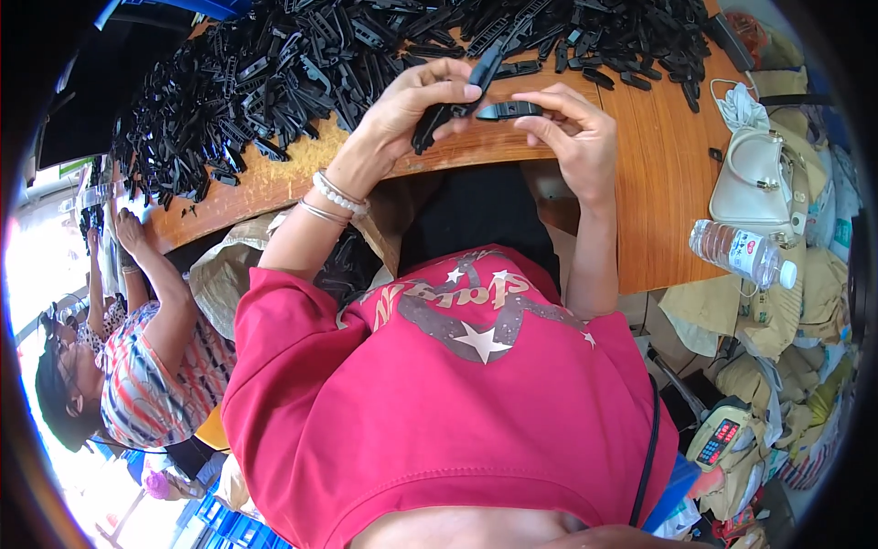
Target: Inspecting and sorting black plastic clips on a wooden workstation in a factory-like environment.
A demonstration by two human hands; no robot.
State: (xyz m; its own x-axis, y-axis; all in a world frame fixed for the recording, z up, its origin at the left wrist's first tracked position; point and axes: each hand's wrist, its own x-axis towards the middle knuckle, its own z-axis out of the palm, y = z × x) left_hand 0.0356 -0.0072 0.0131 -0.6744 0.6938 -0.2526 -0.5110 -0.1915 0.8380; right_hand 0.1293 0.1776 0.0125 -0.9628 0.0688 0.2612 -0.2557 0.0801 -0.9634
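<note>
Black plastic all over the upper frame: a big heap of clip parts (366, 55) covers the far side of the wooden counter (658, 183). Your left hand (402, 110), centre-top of the frame, is clenched around a long black plastic piece (453, 101), thumb and fingers gripping it, its end angled up toward the heap. Your right hand (576, 137), just right of it, pinches a shorter black piece (508, 111) between thumb and fingertips, held level, its tip nearly touching the long piece. Both parts sit above the near counter edge, not resting on it. My read: you're at the mating step, with the two pieces lined up but not yet joined. Next move probably needs the short piece's end squared to the slot or end of the long one, then a firm push; I can't see the joint detail at this size. Right side of the frame: cream handbag (750, 178), clear water bottle (741, 252) lying at the counter edge, white cloth (739, 105) above the bag. Lower left: another person in a patterned top (146, 366), arm reaching up to the counter.
</note>
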